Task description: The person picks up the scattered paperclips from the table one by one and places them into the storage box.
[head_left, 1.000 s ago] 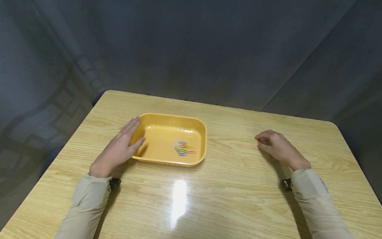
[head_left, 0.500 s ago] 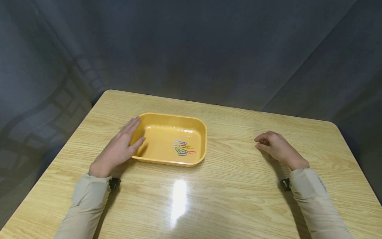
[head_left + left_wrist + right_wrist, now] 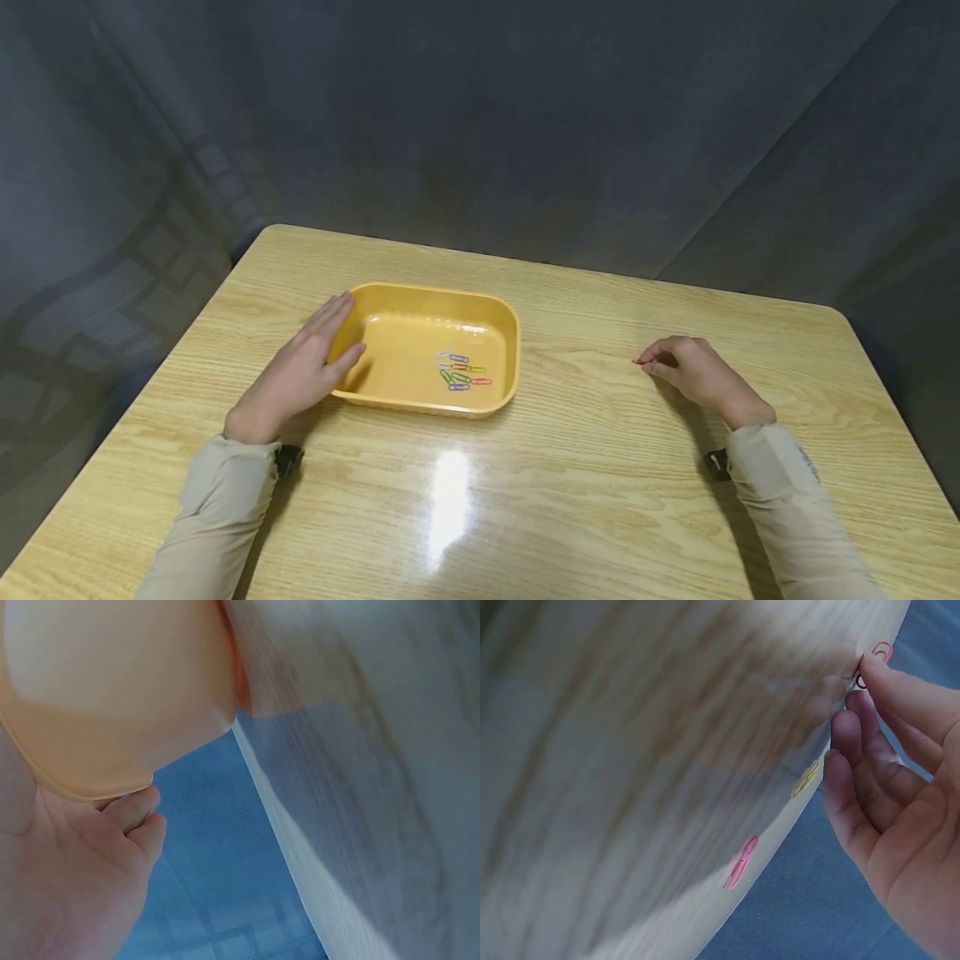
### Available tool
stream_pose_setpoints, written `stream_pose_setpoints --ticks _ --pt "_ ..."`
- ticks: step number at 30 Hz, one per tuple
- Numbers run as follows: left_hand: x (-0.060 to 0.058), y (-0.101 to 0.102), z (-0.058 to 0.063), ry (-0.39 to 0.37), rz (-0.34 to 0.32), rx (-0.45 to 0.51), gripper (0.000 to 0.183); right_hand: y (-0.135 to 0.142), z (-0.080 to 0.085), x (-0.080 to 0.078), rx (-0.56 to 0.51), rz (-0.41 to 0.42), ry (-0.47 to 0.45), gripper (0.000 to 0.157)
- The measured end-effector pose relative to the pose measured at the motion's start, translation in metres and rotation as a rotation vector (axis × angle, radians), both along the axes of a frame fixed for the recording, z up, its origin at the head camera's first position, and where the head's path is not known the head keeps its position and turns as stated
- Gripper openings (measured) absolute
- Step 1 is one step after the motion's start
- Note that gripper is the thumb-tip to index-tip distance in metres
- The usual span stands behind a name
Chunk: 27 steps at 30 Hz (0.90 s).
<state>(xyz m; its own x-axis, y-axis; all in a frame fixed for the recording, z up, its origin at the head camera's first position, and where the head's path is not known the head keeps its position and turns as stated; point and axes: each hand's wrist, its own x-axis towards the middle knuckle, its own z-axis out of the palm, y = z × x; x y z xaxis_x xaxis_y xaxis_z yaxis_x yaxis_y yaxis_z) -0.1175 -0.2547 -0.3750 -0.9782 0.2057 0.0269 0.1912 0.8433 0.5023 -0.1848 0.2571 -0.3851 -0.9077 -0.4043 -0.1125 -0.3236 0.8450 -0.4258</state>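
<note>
My right hand (image 3: 693,371) pinches a red paper clip (image 3: 639,362) between thumb and fingertips, with one end sticking out to the left. In the right wrist view that red clip (image 3: 883,651) shows beyond the thumb, and the other fingers are bent. A yellow paper clip (image 3: 805,780) and a pink paper clip (image 3: 742,862) lie on the table close by, hidden behind the hand in the head view. My left hand (image 3: 292,375) holds the left rim of a yellow tray (image 3: 427,410), thumb over the inside. Its fingertips (image 3: 146,799) show at the tray's outer corner.
Several coloured paper clips (image 3: 459,379) lie in the tray's right half. The wooden table (image 3: 570,483) stretches between the two hands and toward me, with a bright reflection at the front. A dark curtain (image 3: 480,133) hangs behind its far edge.
The red clip has turned in my right fingers from hanging upright, through mostly hidden, to pointing left. That hand has dipped slightly. My left hand and the tray look unmoved.
</note>
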Motion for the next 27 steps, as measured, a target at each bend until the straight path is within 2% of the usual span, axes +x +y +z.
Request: stream_pose_setpoints --ticks 14,27 --pt "0.0 0.0 0.001 0.001 -0.005 -0.001 0.073 -0.008 0.007 0.004 -0.036 -0.017 0.039 0.013" --pt "0.0 0.0 0.0 -0.006 -0.003 -0.002 0.073 -0.025 0.007 0.009 -0.113 0.048 0.152 0.01"
